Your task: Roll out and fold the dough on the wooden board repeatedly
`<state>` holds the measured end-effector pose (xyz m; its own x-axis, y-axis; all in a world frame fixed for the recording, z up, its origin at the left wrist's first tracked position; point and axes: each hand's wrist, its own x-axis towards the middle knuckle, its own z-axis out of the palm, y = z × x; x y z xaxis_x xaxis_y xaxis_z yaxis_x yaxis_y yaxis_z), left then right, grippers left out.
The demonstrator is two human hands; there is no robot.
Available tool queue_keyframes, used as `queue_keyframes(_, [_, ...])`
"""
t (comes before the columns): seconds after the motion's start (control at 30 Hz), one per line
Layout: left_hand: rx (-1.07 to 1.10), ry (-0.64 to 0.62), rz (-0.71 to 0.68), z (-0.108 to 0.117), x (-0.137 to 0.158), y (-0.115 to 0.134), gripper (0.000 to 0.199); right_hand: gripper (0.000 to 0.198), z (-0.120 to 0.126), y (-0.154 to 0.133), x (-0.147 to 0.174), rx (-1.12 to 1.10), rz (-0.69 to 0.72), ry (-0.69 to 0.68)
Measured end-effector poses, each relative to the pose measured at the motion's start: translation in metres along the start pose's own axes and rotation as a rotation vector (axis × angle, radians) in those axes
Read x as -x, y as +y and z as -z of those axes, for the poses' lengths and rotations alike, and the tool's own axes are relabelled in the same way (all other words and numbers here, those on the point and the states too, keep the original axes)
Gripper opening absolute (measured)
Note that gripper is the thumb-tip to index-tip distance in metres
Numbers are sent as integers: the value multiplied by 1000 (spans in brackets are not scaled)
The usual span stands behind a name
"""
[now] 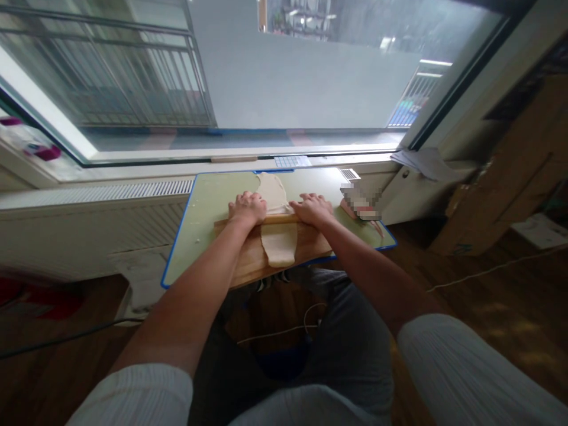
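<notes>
Both my hands are at a wooden rolling pin (281, 219), which lies crosswise over a strip of pale dough (279, 248). My left hand (248, 207) is closed over its left end, fingers bent forward and down. At the right end, my right hand (313, 209) rests over the pin with its fingers curved around the front. Beyond the pin, more of the dough sheet (271, 190) spreads away from me; its near end lies on a wooden board (248, 260). The pin's ends are hidden beneath my hands.
The board lies on a pale green, blue-edged tabletop (189, 236). A partly blurred-out item (348, 208) sits at its right. Behind it are a radiator (146, 189) and window; a cardboard box (501, 177) stands right. A cable (483, 272) crosses the floor.
</notes>
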<state>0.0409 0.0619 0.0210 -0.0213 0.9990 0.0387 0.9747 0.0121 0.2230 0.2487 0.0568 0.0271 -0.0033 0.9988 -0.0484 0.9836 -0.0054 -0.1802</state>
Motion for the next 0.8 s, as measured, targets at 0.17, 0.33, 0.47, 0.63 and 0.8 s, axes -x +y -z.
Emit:
queue_keyframes(0.17, [0, -39, 9, -1, -21, -2, 57, 64, -5, 1, -30, -54, -46, 9])
queue_keyframes(0.33, [1, -36, 0, -1, -22, -2, 57, 62, -8, 3, -32, -46, -34, 24])
queue_keyframes(0.47, [-6, -16, -16, -1, -10, -2, 56, 61, -7, 3, -15, -48, -47, 51])
queue_keyframes(0.63, [5, -24, -31, -1, 13, -2, 57, 59, -6, 2, 15, -9, 8, 47])
queue_keyframes(0.8, [-40, -38, -47, 2, 45, 0, 59, 54, -10, 1, 50, 8, 15, 116])
